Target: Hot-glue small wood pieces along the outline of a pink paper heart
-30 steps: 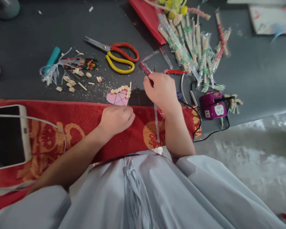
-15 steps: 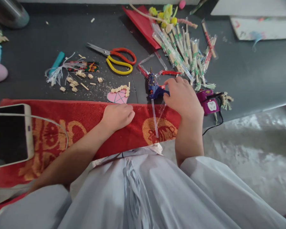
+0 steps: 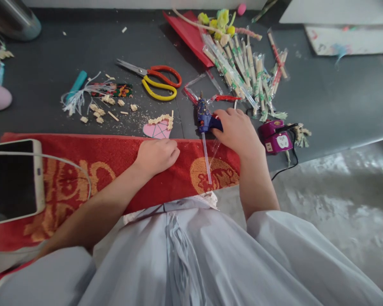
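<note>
My right hand (image 3: 238, 129) is closed around the handle of a blue glue gun (image 3: 203, 115), which stands with its nozzle pointing away from me. A clear glue stick (image 3: 207, 159) sticks out of its back end over the red towel (image 3: 140, 187). On that towel my left hand (image 3: 158, 156) rests in a loose fist, nothing visible in it. Just beyond the fist lies a pink heart-shaped piece (image 3: 158, 130), its upper edge lined with small pale wooden bits and dark lines drawn across it.
Scissors (image 3: 161, 82) with red and yellow handles lie past the heart. Wrapped sticks (image 3: 242, 63) are piled at the back right. A purple power adapter (image 3: 275, 137) with a black cord sits right of my hand. A phone (image 3: 16, 180) lies at left, a white cable across it.
My right hand has moved left and slightly nearer to me, closing further around the glue gun's handle. The gun and my left hand stay nearly in place.
</note>
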A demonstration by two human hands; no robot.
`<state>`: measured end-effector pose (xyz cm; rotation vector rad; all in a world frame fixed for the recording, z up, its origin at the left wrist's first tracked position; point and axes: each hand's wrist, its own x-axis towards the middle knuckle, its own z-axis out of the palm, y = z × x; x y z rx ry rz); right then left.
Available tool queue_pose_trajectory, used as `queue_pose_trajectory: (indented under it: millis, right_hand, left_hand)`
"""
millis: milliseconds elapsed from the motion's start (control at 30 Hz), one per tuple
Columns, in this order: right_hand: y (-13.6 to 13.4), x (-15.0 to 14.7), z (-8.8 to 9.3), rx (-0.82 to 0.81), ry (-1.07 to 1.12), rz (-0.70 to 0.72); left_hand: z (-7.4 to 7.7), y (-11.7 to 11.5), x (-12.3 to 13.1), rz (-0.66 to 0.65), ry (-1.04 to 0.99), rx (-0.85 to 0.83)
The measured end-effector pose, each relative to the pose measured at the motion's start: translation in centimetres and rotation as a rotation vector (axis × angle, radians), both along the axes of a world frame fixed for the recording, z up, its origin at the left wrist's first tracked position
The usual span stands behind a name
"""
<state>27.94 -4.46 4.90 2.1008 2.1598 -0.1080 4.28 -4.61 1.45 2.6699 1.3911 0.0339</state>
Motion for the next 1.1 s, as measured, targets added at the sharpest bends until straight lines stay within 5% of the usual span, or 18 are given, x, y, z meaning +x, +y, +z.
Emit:
queue_pose_trajectory:
  millis: [333, 767, 1100]
  right_hand:
    - [0.4, 0.4, -0.8, 0.021, -0.006, 0.099]
    - [0.7, 3.5, -1.4, 0.144, 0.369, 0.123]
    - [0.4, 4.9, -1.5, 0.013, 0.496, 0.159]
  left_hand:
    - [0.0, -0.1, 0.0, 0.003, -0.028, 0.008]
    - [0.0, 0.0, -0.1, 0.000, 0.011, -0.009]
    - [-0.1, 0.0, -0.1, 0.016, -0.003, 0.000]
